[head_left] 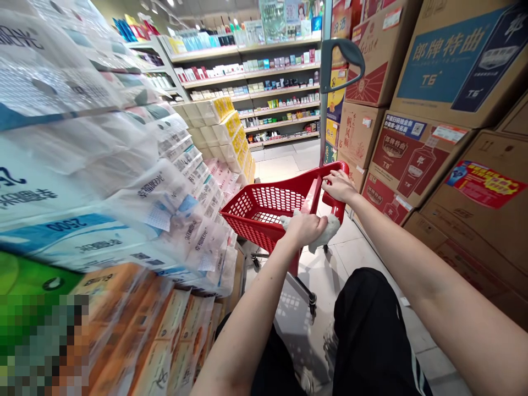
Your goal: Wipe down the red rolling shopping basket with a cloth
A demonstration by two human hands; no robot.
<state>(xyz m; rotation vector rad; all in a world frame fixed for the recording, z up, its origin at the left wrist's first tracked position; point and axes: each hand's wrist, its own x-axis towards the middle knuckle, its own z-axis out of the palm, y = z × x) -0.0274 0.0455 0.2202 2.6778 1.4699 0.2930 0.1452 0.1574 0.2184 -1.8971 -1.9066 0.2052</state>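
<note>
A red plastic shopping basket on wheels (264, 212) stands on the tiled aisle floor in front of me, tipped toward me, and its inside looks empty. My left hand (306, 228) is closed on a white cloth (330, 230) and presses it against the basket's near rim. My right hand (339, 186) rests on the basket's upper right corner, fingers curled over the rim. The basket's grey pull handle (344, 58) rises above it.
Stacked packs of toilet paper and tissue (124, 181) wall the left side. Brown and red liquor cartons (433, 126) are piled along the right. Shelves of small goods (264, 88) close the aisle's far end. My knees in black trousers (367, 330) are low in view.
</note>
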